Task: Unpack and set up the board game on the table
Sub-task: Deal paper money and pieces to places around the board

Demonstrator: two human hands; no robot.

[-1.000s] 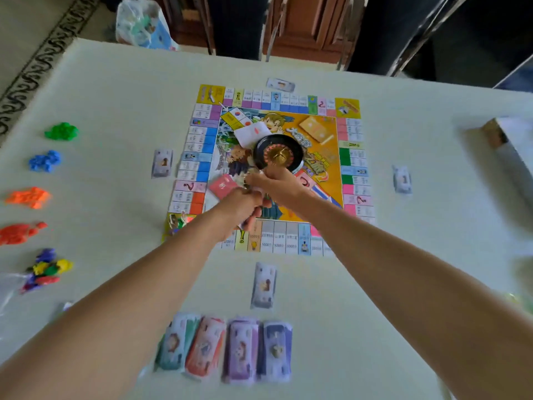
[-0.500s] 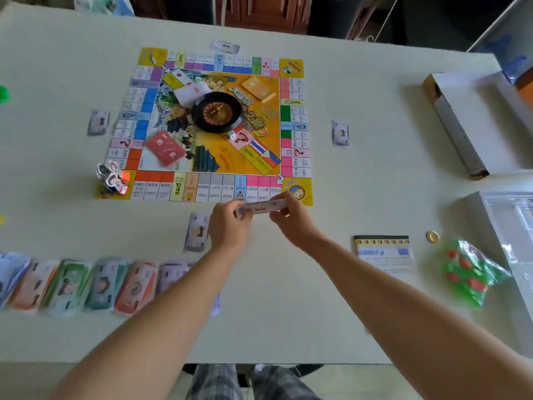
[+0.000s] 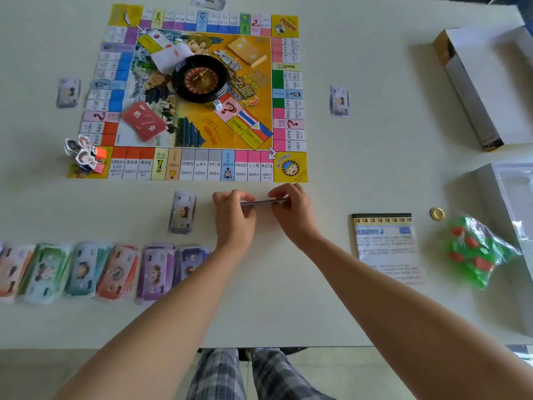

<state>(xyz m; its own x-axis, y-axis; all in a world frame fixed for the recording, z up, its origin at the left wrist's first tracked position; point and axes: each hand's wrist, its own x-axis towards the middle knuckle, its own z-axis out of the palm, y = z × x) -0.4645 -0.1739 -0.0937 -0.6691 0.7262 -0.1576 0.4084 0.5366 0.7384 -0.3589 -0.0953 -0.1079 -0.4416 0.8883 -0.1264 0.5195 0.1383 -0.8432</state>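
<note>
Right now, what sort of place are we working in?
Most likely a room in a home, at a big pale table. A game board with a roulette wheel is laid out, play money stacks sit in a row, and plaid-trousered legs show below it.

Clock centred on right hand (image 3: 292, 216).
12: game board (image 3: 290, 168) edge just beside; roulette wheel (image 3: 202, 79) stands proud mid-board.
9: thin stack (image 3: 262, 201) pinched across to left hand (image 3: 234, 219), then lone banknote (image 3: 182, 212).
8: banknote row (image 3: 86, 269).
3: rule sheet (image 3: 386, 246), coin (image 3: 437, 213), bag of pieces (image 3: 478, 251).
2: bare table (image 3: 375, 157) lane out to open box (image 3: 490, 82).
6: bare to table edge.
</note>
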